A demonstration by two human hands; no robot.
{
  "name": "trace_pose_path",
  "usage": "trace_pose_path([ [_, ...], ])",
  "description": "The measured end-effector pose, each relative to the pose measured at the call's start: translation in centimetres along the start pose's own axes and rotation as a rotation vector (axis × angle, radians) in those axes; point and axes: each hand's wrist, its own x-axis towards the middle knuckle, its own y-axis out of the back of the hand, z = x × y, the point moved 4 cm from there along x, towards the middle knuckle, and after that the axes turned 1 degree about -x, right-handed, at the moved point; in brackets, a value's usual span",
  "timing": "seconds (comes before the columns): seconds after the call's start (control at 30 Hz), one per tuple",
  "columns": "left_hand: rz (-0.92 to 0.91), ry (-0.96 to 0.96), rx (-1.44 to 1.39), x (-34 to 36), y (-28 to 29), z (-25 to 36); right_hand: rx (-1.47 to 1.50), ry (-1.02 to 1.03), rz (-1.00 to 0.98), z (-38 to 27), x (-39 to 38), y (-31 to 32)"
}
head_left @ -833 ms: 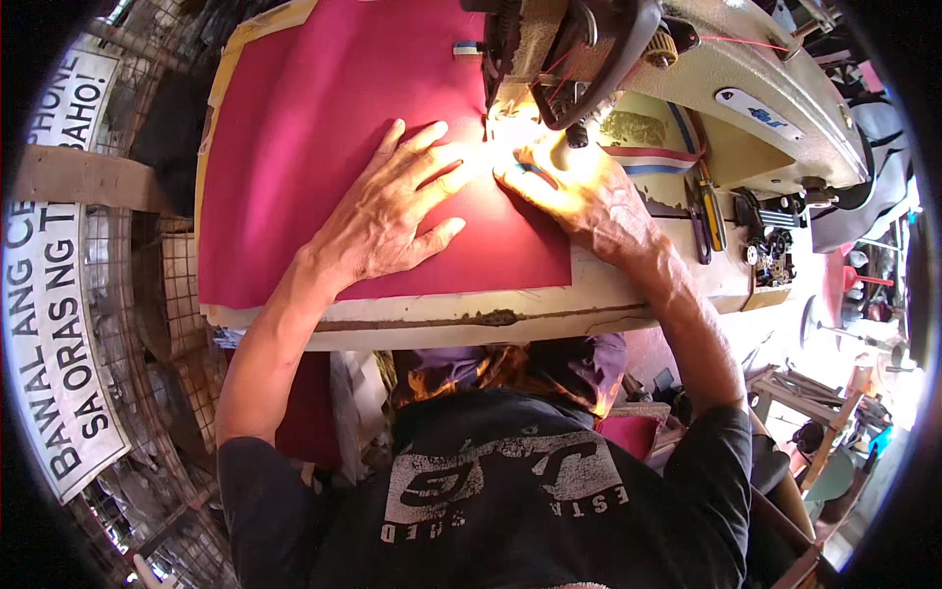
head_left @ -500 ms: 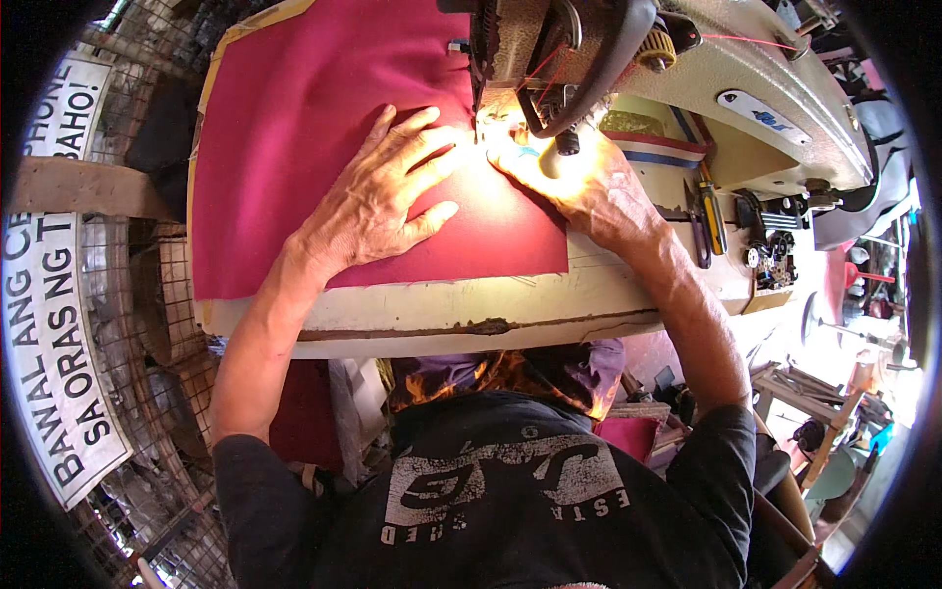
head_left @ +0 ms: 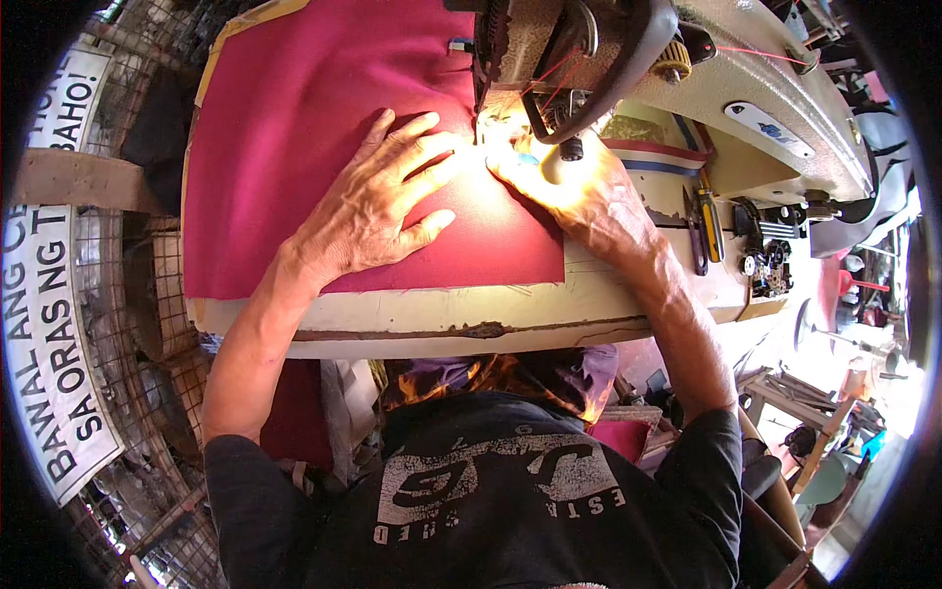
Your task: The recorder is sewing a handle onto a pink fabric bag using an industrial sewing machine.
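A large sheet of red fabric (head_left: 285, 187) lies over the sewing machine's table, its near edge straight and slightly frayed. My left hand (head_left: 383, 191) rests flat on it with the fingers spread, just left of the needle area. My right hand (head_left: 594, 201) is at the fabric's right edge, its thumb pointing toward the presser foot. Lamp glare and the machine head hide most of its fingers, so a grip cannot be made out. The sewing machine (head_left: 726, 74) reaches in from the upper right, with red thread running along its head.
Right of my right hand lie scissors (head_left: 696, 231) and a yellow-handled screwdriver (head_left: 711, 226). Beyond them sits a small black mechanism (head_left: 770, 260). A striped band (head_left: 657, 157) runs behind my right hand. Wire mesh (head_left: 147, 383) with white signs (head_left: 59, 344) stands at the left.
The whole view has shifted a little. Both hands keep nearly the same places on the fabric, and the fabric shows no clear movement under the needle.
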Motion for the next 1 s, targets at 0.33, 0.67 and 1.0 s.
trace_pose_path([
  [0.33, 0.013, 0.001, -0.001, -0.06, -0.06, 0.11, 0.033, -0.093, -0.121, 0.00, -0.22, -0.08],
  [0.67, -0.016, 0.028, 0.008, 0.05, -0.11, -0.11, -0.013, -0.006, 0.032, 0.30, -0.17, -0.31],
  [1.0, 0.003, 0.002, -0.004, 0.11, -0.18, -0.41, -0.013, -0.018, -0.040, 0.12, -0.50, -0.57],
])
